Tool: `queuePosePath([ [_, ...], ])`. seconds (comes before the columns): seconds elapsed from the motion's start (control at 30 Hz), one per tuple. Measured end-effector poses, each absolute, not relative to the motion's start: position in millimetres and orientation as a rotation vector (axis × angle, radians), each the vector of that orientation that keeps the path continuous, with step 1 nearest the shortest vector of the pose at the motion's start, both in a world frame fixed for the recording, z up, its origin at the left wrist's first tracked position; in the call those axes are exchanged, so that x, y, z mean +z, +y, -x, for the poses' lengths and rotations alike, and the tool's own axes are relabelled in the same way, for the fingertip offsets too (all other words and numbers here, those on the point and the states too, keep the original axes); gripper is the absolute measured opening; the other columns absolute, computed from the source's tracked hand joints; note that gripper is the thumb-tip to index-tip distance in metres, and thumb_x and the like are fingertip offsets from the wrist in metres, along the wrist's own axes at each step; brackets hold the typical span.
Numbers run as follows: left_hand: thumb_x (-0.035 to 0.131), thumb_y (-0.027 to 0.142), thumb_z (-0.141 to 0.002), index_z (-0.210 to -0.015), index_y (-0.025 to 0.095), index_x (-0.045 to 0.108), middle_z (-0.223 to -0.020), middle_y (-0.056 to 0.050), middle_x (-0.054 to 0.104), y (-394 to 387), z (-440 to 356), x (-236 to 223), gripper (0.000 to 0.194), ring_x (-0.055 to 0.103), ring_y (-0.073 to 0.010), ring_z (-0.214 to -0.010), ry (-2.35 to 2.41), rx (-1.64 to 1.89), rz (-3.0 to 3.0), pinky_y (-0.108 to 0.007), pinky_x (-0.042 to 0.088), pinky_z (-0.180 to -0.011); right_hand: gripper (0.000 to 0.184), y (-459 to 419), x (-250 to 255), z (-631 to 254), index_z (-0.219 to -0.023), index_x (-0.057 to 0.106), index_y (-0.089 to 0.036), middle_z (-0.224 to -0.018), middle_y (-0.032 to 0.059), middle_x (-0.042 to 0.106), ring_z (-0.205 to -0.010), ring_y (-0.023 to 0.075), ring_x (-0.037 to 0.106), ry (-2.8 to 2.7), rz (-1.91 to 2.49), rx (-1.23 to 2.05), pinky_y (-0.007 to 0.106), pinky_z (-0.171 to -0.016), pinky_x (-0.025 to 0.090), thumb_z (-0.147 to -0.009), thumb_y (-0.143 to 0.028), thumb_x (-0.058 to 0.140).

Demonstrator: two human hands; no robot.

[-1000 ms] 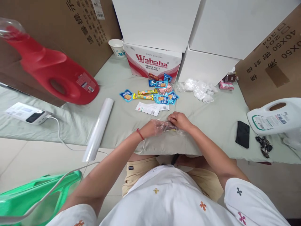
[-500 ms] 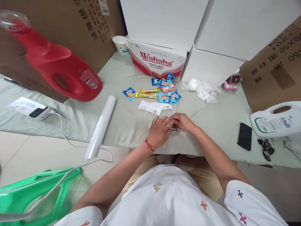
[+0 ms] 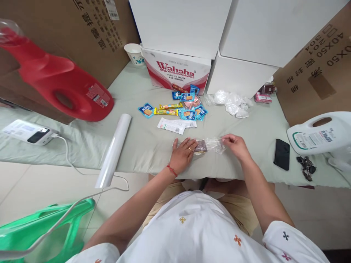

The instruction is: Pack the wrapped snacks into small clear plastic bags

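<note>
A flat, dark brown packet lies near the table's front edge in a crinkled clear plastic wrapper. My left hand rests flat with its fingers spread, its fingertips over the packet's left end and hiding that part. Off to the right, my right hand pinches the far end of the wrapper between thumb and fingers, and the plastic stretches out from the packet toward it. Just beyond lie two white sachets, partly overlapping.
Behind are yellow snack sticks, several blue snack packets and crumpled clear plastic. A white roll overhangs the front edge at left. To the right are a black phone, keys and a white jug.
My right hand has moved right, away from my left hand, drawing the clear wrapper out. More of the brown packet shows. My left hand stays on its left end.
</note>
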State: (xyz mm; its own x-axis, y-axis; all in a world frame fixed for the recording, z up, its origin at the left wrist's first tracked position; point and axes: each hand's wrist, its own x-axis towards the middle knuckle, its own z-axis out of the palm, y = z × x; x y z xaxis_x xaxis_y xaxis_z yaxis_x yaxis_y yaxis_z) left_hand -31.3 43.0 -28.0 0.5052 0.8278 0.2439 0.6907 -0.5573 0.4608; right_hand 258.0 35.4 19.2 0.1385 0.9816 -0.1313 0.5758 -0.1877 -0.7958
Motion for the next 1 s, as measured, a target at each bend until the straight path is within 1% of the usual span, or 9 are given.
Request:
queuePosePath([
  [0.13, 0.036, 0.030, -0.108, -0.145, 0.032, 0.058, -0.152, -0.007, 0.058, 43.2, 31.2, -27.2, 0.043, 0.044, -0.0260, -0.149, 1.267, 0.629, -2.445, -0.065, 0.010, -0.125, 0.039, 70.2, 16.3, -272.8, -0.103, 0.072, -0.017, -0.094, 0.0096, 0.072, -0.089, 0.0216, 0.063, -1.467, 1.987, 0.674, 0.034, -0.084, 0.047, -0.087, -0.050, 0.062],
  [0.2, 0.036, 0.029, -0.107, -0.145, 0.032, 0.058, -0.151, -0.007, 0.059, 42.8, 31.0, -26.5, 0.043, 0.044, -0.0264, -0.149, 1.267, 0.635, -2.445, -0.065, 0.010, -0.125, 0.041, 80.3, 16.4, -259.6, -0.107, 0.071, -0.019, -0.097, 0.0090, 0.071, -0.099, 0.0238, 0.061, -1.602, 1.989, 0.676, 0.035, -0.093, 0.044, -0.080, -0.049, 0.072],
  [0.27, 0.037, 0.030, -0.107, -0.145, 0.032, 0.058, -0.151, -0.007, 0.059, 42.5, 30.9, -25.7, 0.043, 0.044, -0.0267, -0.148, 1.268, 0.642, -2.444, -0.065, 0.011, -0.125, 0.037, 85.2, 17.0, -243.1, -0.097, 0.072, -0.019, -0.083, 0.0053, 0.068, -0.092, 0.0237, 0.060, -1.756, 1.989, 0.818, 0.034, -0.088, 0.044, -0.071, -0.044, 0.080],
  [0.37, 0.039, 0.029, -0.106, -0.145, 0.034, 0.058, -0.150, -0.005, 0.061, 42.1, 31.4, -24.2, 0.043, 0.045, -0.0271, -0.147, 1.279, 0.639, -2.435, -0.064, 0.012, -0.125, 0.026, 85.3, 21.0, -231.7, -0.077, 0.066, -0.019, -0.066, -0.0008, 0.058, -0.071, 0.0177, 0.055, -1.826, 1.935, 1.068, 0.029, -0.071, 0.043, -0.073, -0.044, 0.073],
  [0.5, 0.037, 0.029, -0.107, -0.145, 0.034, 0.057, -0.151, -0.005, 0.060, 42.0, 32.3, -23.1, 0.044, 0.044, -0.0271, -0.148, 1.255, 0.622, -2.442, -0.064, 0.014, -0.125, 0.040, 79.1, 28.6, -238.1, -0.081, 0.059, -0.020, -0.073, -0.0018, 0.060, -0.066, 0.0137, 0.053, -1.498, 1.711, 1.251, 0.025, -0.062, 0.042, -0.074, -0.057, 0.069],
  [0.63, 0.035, 0.031, -0.108, -0.145, 0.033, 0.058, -0.151, -0.004, 0.059, 42.9, 32.7, -24.6, 0.043, 0.044, -0.0280, -0.148, 1.253, 0.622, -2.435, -0.065, 0.013, -0.124, 0.050, 73.5, 27.3, -232.0, -0.091, 0.062, -0.019, -0.078, 0.0004, 0.065, -0.068, 0.0147, 0.056, -1.409, 1.818, 1.263, 0.026, -0.061, 0.043, -0.068, -0.061, 0.077],
  [0.8, 0.036, 0.032, -0.108, -0.145, 0.033, 0.057, -0.153, -0.004, 0.058, 42.9, 32.5, -25.9, 0.043, 0.043, -0.0281, -0.148, 1.243, 0.628, -2.440, -0.065, 0.013, -0.125, 0.048, 67.3, 24.0, -226.5, -0.076, 0.065, -0.017, -0.070, 0.0003, 0.064, -0.065, 0.0141, 0.055, -1.398, 1.786, 1.461, 0.026, -0.062, 0.042, -0.058, -0.056, 0.085],
  [0.9, 0.039, 0.031, -0.107, -0.146, 0.035, 0.057, -0.153, -0.004, 0.058, 41.7, 32.1, -23.5, 0.043, 0.043, -0.0290, -0.148, 1.249, 0.619, -2.446, -0.067, 0.012, -0.125, 0.051, 63.1, 31.2, -230.4, -0.077, 0.064, -0.018, -0.069, -0.0003, 0.062, -0.062, 0.0137, 0.054, -1.293, 1.739, 1.512, 0.027, -0.058, 0.042, -0.059, -0.061, 0.082],
  [1.0, 0.042, 0.029, -0.105, -0.147, 0.037, 0.056, -0.152, -0.006, 0.058, 39.8, 31.6, -20.1, 0.045, 0.044, -0.0303, -0.148, 1.251, 0.617, -2.456, -0.070, 0.010, -0.124, 0.045, 60.4, 41.9, -221.2, -0.072, 0.058, -0.020, -0.062, -0.0011, 0.056, -0.058, 0.0135, 0.049, -1.425, 1.802, 1.250, 0.028, -0.056, 0.041, -0.074, -0.062, 0.072],
])
